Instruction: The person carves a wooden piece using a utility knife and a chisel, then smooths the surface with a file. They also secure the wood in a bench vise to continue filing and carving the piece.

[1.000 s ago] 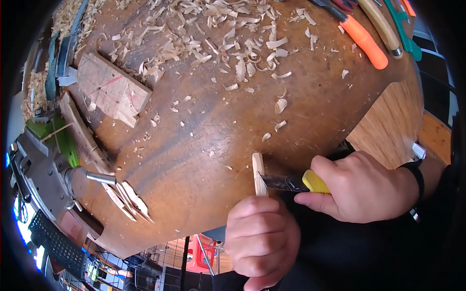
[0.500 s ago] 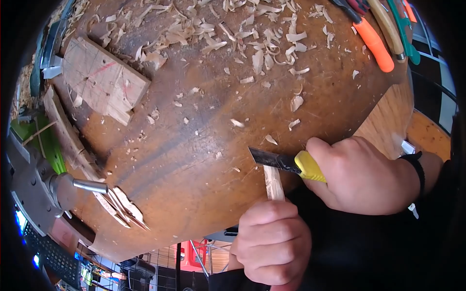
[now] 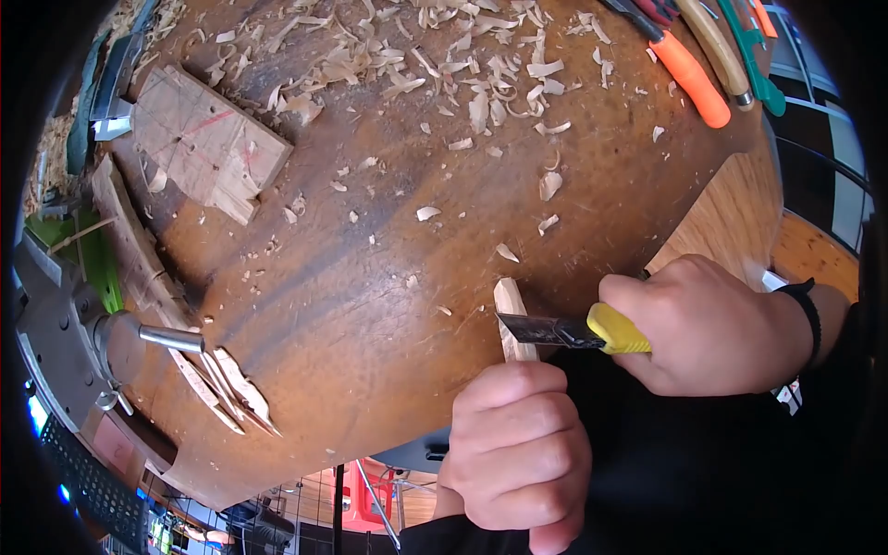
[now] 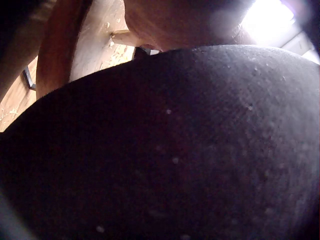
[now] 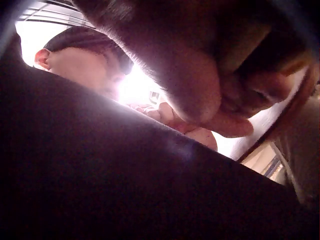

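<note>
Wooden stick: the pale stick is at the near edge of the workbench, its upper part in sight over the surface; whether it touches the top cannot be told.
Long axis: lengthwise out of the fist, free end towards the far edge and leaning slightly left.
Left hand: the left hand is wrapped tightly round the stick, covering its lower length.
Right hand: the right hand grips the yellow handle of a utility knife.
Blade: the dark blade points left and lies across the stick below its free end, roughly crosswise to it, hiding a short stretch.
Chip: a small wood chip lies just beyond the stick's tip.
Shavings: curled shavings are scattered thickly towards the far edge.
Left edge: a board with red lines, a long curved strip and a metal fixture; thin slivers lie towards the near left corner.
Far right corner: an orange-handled tool beside a wooden-handled one, well apart from the stick.
Wrist views: dark cloth blocks most of both.
</note>
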Action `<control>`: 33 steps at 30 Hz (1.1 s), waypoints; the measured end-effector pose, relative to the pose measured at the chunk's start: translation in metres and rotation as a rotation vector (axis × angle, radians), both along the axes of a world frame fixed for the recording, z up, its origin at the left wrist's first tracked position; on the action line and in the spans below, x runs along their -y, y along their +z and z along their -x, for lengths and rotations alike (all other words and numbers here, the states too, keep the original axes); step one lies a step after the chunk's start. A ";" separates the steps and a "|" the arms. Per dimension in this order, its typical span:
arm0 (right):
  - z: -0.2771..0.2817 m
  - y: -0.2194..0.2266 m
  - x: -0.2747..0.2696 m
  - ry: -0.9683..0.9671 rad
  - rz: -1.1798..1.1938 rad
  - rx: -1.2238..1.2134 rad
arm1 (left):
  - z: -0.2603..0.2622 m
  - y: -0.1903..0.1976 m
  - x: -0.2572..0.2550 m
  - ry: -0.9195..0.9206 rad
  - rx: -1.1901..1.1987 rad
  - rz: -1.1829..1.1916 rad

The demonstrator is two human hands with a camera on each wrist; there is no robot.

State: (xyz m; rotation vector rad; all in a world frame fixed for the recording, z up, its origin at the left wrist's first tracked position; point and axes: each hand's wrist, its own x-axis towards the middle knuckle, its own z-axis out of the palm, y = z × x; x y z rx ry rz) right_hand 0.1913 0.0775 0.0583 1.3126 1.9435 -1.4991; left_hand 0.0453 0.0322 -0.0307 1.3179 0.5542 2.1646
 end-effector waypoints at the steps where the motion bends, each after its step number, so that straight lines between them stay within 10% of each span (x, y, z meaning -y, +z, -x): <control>1: -0.001 -0.001 -0.002 0.049 0.006 0.018 | 0.001 0.001 0.000 0.001 0.004 0.006; 9: 0.013 -0.010 -0.019 0.095 0.021 0.077 | 0.004 0.013 0.000 -0.084 -0.239 0.117; 33: 0.009 -0.005 -0.011 0.046 0.067 0.036 | 0.002 0.001 0.004 0.045 0.083 0.070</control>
